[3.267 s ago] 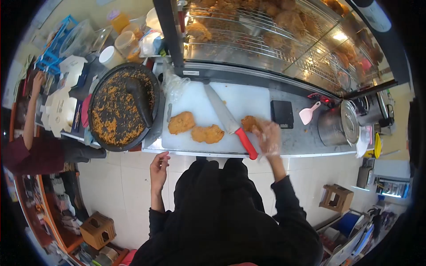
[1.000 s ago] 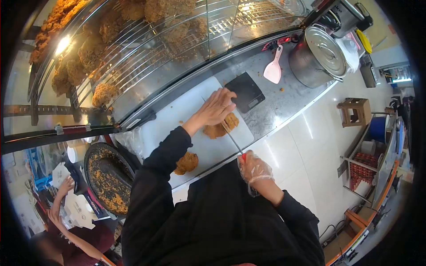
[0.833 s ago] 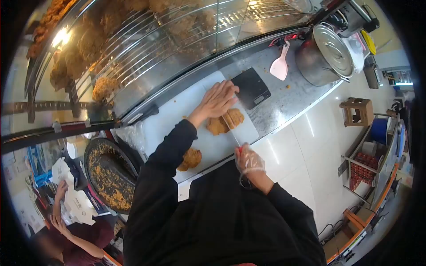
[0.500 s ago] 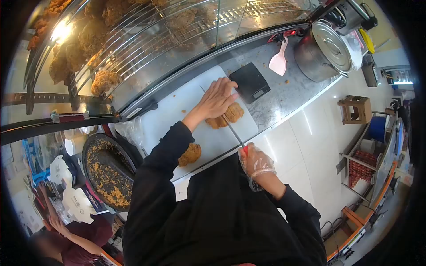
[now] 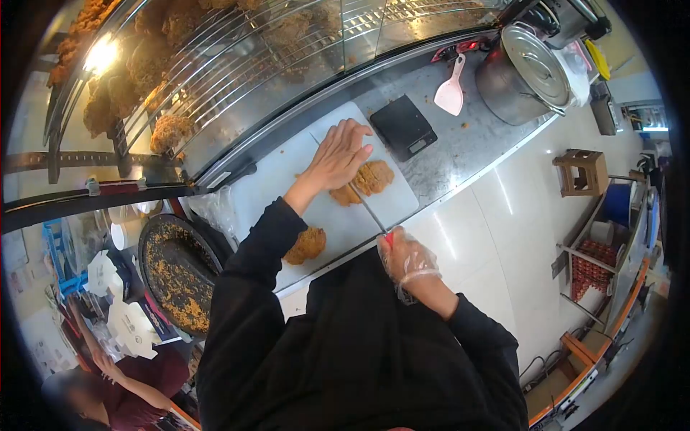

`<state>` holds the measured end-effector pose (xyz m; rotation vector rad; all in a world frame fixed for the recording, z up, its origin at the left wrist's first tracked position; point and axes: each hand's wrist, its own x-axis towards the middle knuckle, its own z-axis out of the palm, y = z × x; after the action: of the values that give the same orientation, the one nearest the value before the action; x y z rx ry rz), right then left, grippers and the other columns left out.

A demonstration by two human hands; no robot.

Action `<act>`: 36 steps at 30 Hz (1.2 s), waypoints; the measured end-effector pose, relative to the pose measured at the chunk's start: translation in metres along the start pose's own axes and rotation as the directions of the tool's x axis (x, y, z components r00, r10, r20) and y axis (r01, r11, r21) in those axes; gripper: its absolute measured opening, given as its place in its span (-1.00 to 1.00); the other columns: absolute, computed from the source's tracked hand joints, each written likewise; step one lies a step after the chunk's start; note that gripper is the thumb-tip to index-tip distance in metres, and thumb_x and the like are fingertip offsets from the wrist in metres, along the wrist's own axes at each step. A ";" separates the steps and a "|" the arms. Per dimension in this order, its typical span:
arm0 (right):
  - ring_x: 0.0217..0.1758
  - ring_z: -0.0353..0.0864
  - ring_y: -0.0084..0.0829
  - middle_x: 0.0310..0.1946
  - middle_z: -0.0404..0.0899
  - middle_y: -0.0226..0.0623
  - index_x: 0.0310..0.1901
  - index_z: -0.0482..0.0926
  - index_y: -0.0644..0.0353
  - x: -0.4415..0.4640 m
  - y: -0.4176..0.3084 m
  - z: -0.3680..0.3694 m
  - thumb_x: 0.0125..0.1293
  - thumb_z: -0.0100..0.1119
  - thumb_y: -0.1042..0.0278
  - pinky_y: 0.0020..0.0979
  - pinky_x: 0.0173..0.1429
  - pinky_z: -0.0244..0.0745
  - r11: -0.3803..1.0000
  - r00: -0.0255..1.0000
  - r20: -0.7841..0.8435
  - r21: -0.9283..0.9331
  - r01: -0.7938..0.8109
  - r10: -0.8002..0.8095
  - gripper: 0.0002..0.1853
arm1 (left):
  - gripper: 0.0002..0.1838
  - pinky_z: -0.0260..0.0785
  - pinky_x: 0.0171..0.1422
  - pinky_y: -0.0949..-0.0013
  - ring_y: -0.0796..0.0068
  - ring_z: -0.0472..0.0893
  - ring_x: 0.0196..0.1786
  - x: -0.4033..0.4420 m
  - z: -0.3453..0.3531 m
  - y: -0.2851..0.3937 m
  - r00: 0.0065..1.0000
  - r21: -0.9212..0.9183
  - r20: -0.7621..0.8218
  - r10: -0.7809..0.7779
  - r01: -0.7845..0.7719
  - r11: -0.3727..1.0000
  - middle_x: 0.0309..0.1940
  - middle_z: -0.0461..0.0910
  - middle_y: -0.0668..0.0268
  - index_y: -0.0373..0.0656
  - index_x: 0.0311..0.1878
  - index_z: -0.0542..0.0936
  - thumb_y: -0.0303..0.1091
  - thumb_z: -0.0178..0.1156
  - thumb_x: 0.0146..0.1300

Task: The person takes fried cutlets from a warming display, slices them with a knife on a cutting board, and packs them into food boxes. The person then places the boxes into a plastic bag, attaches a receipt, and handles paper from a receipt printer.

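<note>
My right hand (image 5: 411,260), in a clear plastic glove, is closed around the red handle (image 5: 389,238) of a long knife (image 5: 370,210). The blade slants up and left across a white cutting board (image 5: 269,172). My bare left hand (image 5: 334,158) lies over the blade with its fingers stretched out, hiding part of it. Right of the blade is a piece of breaded fried chicken (image 5: 375,177) with cut lines in it. A smaller portion (image 5: 345,195) sits left of the blade, partly under my hand. Another fried chicken piece (image 5: 305,246) rests near the board's front edge.
Beyond the board are a black scale (image 5: 404,128), a pink scoop (image 5: 450,95) and a lidded steel pot (image 5: 525,75). Wire racks of fried chicken (image 5: 171,133) stand behind. At left, a black pan (image 5: 176,269) holds crumbs; a co-worker's arm (image 5: 136,388) is lower left.
The knife has shifted a little left across the chicken, with both hands moving along with it. More of the cut piece on the right now shows.
</note>
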<state>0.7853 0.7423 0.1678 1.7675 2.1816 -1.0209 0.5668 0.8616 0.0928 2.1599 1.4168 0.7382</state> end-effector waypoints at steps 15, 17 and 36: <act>-0.30 0.64 0.16 -0.41 0.62 0.10 -0.17 0.39 0.21 -0.001 -0.003 0.033 0.44 -0.02 -0.01 0.05 -0.23 0.53 0.997 0.998 -0.003 0.056 0.058 -0.058 -0.63 | -0.67 0.17 0.15 0.14 0.10 0.36 0.03 -0.027 -0.025 0.006 1.000 0.056 -0.019 -0.024 0.025 0.998 -0.08 0.36 0.11 -0.16 0.10 0.37 -0.15 -0.14 0.45; -0.28 0.63 0.17 -0.41 0.62 0.11 -0.16 0.39 0.22 -0.032 -0.026 0.023 0.44 -0.03 -0.01 0.06 -0.22 0.52 0.998 0.996 0.083 0.056 0.013 -0.018 -0.62 | -0.69 0.18 0.11 0.15 0.13 0.38 0.00 -0.058 -0.034 0.018 0.998 0.050 -0.028 -0.058 0.060 0.997 -0.10 0.37 0.15 -0.16 0.06 0.39 -0.15 -0.12 0.45; -0.22 0.65 0.13 -0.34 0.65 0.05 -0.17 0.47 0.21 -0.050 -0.085 0.087 0.43 -0.02 -0.05 0.06 -0.14 0.51 1.000 0.998 0.060 0.025 -0.011 0.010 -0.60 | -0.71 0.16 0.11 0.17 0.15 0.37 0.03 -0.134 -0.055 -0.010 0.990 0.132 -0.091 -0.109 0.121 0.984 -0.07 0.38 0.15 -0.17 0.03 0.37 -0.17 -0.07 0.42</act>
<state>0.6966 0.6448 0.1621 1.7335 2.1308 -1.0899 0.4796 0.7456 0.1031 2.1486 1.6648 0.7150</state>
